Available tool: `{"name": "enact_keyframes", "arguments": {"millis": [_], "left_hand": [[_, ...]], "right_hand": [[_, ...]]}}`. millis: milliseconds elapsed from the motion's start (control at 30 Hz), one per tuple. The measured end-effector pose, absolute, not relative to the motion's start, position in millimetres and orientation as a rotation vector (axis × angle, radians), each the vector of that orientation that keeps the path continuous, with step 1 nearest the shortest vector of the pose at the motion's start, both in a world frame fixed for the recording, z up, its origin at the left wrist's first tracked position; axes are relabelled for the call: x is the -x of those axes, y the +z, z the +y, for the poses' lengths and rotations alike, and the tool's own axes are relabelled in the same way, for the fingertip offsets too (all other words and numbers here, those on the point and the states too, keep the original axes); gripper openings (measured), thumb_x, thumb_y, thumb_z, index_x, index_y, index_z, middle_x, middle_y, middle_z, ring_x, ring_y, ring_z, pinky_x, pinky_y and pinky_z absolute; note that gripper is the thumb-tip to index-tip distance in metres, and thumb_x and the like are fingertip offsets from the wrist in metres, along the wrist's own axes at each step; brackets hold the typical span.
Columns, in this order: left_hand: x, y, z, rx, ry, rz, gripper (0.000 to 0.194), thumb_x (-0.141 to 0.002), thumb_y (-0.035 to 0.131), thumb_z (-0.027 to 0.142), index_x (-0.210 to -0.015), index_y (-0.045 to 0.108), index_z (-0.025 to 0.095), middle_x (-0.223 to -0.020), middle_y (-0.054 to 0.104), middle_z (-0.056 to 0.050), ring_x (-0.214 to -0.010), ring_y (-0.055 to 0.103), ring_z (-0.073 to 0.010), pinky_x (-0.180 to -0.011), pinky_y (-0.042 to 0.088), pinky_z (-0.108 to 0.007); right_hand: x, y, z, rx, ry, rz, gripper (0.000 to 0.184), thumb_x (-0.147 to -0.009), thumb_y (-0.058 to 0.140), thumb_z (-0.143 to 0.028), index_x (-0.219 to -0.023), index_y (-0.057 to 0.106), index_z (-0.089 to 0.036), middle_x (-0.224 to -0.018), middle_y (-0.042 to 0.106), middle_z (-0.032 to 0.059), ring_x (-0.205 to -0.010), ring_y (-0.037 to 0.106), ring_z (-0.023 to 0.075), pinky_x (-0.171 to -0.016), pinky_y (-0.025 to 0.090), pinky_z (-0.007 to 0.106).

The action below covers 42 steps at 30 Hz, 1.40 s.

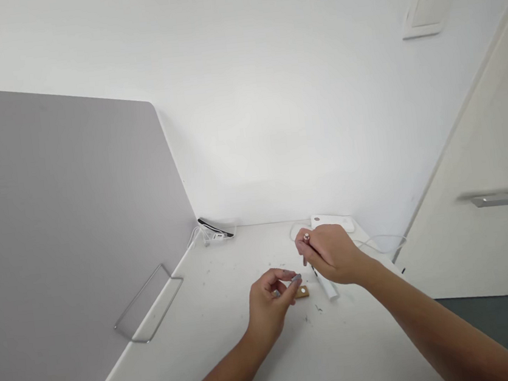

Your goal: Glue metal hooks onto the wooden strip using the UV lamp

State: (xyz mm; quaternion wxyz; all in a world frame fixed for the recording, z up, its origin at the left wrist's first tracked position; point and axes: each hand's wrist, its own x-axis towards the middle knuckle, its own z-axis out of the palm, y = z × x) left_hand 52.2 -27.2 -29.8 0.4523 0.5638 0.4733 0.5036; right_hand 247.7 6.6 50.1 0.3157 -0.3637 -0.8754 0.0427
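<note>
My left hand (267,305) is above the white tabletop, thumb and forefinger pinched together. Grey shows at those fingertips; whether it is a small piece or a smear I cannot make out. My right hand (332,252) is closed round a slim pen-like tool (306,238), its shiny round end poking up above the fist and most of it hidden. Just beyond the left fingertips, a small yellow-brown block (302,292) with a white round spot lies on the table. Below the right hand rests a white tube (329,288), partly covered by it.
Dark grey crumbs (319,308) dot the tabletop (198,343). A grey panel (69,224) rises along the left, with a wire loop (145,307) at its edge. In the back corner lies a black-and-white item (216,228) with cables. Behind my right hand are a white flat case (347,224) and a cable (385,236).
</note>
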Motion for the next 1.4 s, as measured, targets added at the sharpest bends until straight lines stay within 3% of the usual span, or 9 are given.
{"name": "enact_keyframes", "arguments": {"millis": [267,500,633,800,1033,1267,1400], "left_hand": [[-51,-26,-27,-1.459,1.259,1.134,0.018,-0.080,0.076,0.034,-0.077,0.070,0.017,-0.057,0.060,0.003,-0.054,0.056,-0.0135,-0.060,0.045,-0.025],[-52,-31,-26,-1.462,1.232,1.180,0.024,-0.080,0.079,0.040,-0.082,0.073,0.017,-0.057,0.061,0.003,-0.053,0.055,-0.0139,-0.062,0.046,-0.028],[-52,-36,-24,-1.433,1.245,1.167,0.026,-0.082,0.080,0.041,-0.087,0.074,0.016,-0.071,0.069,-0.001,-0.056,0.057,-0.0139,-0.062,0.048,-0.029],[-52,-34,-24,-1.439,1.249,1.173,0.024,-0.082,0.080,0.039,-0.086,0.074,0.016,-0.065,0.066,0.001,-0.054,0.054,-0.0124,-0.062,0.047,-0.027],[-50,-32,-24,-1.478,1.279,1.128,0.017,-0.080,0.076,0.033,-0.077,0.070,0.017,-0.057,0.060,0.003,-0.053,0.054,-0.0128,-0.057,0.043,-0.024],[-52,-30,-27,-1.463,1.258,1.174,0.023,-0.079,0.080,0.039,-0.082,0.074,0.017,-0.062,0.066,0.001,-0.052,0.054,-0.0126,-0.061,0.047,-0.027],[-52,-31,-27,-1.450,1.251,1.182,0.025,-0.081,0.080,0.042,-0.085,0.075,0.017,-0.067,0.069,0.000,-0.054,0.056,-0.0133,-0.065,0.049,-0.029]], "right_hand": [[-227,71,-19,0.791,0.556,-2.408,0.038,-0.108,0.033,-0.033,-0.076,0.049,-0.022,-0.076,0.067,-0.0003,-0.060,0.055,0.0128,-0.063,0.038,0.026],[-226,53,-7,0.973,0.233,-2.253,0.025,-0.108,0.037,-0.033,-0.100,0.058,-0.022,-0.074,0.070,0.0001,-0.065,0.060,0.0173,-0.070,0.039,0.030],[-242,53,5,1.065,0.156,-2.235,0.027,-0.109,0.037,-0.032,-0.095,0.057,-0.022,-0.074,0.071,-0.0014,-0.063,0.061,0.0158,-0.070,0.038,0.030],[-249,65,1,1.035,0.403,-2.356,0.036,-0.109,0.037,-0.034,-0.079,0.051,-0.021,-0.077,0.072,-0.0006,-0.061,0.061,0.0138,-0.064,0.040,0.028],[-230,73,-23,0.873,0.730,-2.422,0.039,-0.111,0.034,-0.037,-0.083,0.055,-0.021,-0.082,0.072,0.0010,-0.066,0.061,0.0139,-0.066,0.044,0.028],[-232,64,-14,1.061,0.315,-2.280,0.029,-0.110,0.034,-0.037,-0.104,0.059,-0.023,-0.078,0.070,0.0005,-0.070,0.063,0.0181,-0.068,0.042,0.031],[-243,63,-3,1.111,0.212,-2.257,0.033,-0.110,0.034,-0.037,-0.091,0.056,-0.022,-0.078,0.072,0.0003,-0.065,0.062,0.0162,-0.067,0.041,0.030]]}}
